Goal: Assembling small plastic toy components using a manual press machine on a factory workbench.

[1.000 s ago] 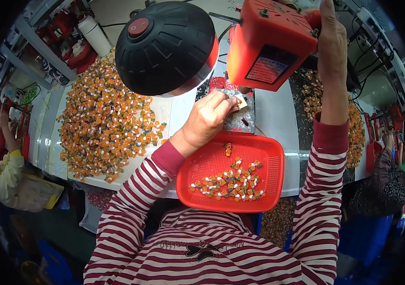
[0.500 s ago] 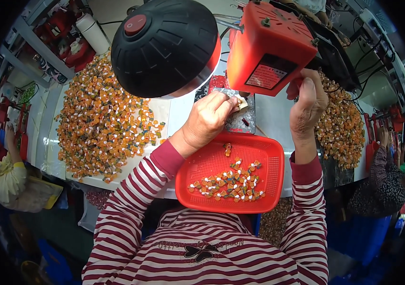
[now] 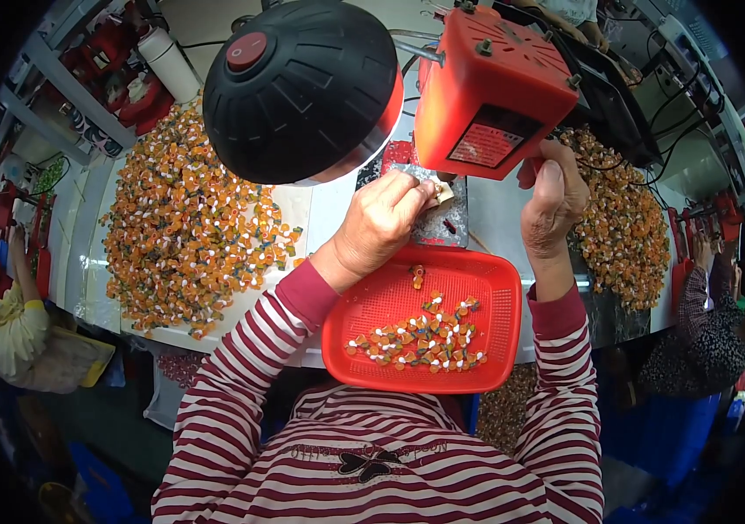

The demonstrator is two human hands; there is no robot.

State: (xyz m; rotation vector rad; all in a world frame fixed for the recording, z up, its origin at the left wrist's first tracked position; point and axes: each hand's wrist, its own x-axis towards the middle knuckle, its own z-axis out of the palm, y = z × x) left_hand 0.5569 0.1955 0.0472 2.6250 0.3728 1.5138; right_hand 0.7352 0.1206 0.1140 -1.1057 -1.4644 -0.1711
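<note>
My left hand (image 3: pixel 377 223) reaches under the red press (image 3: pixel 499 92), thumb and fingers pinched on a small pale piece (image 3: pixel 444 194) over the speckled metal base (image 3: pixel 451 218). What else lies between those fingertips is hidden. My right hand (image 3: pixel 556 196) is raised at the press's right side, its fingers curled round a red handle (image 3: pixel 528 168) that shows only in part. Below my wrists sits a red plastic basket (image 3: pixel 510 323) with many small orange, white and dark green figures (image 3: pixel 425 336). One figure (image 3: pixel 418 277) lies apart near its far rim.
A black domed lamp (image 3: pixel 302 87) with a red switch hangs left of the press. Heaps of the small figures (image 3: pixel 193 236) cover the table to the left, and another heap (image 3: pixel 621 227) lies on the right. A white bottle (image 3: pixel 169 61) stands far left. Other people work at both sides.
My right hand has moved slightly left and down with the handle, and the press head has shifted a little left. My left hand stays nearly in place.
</note>
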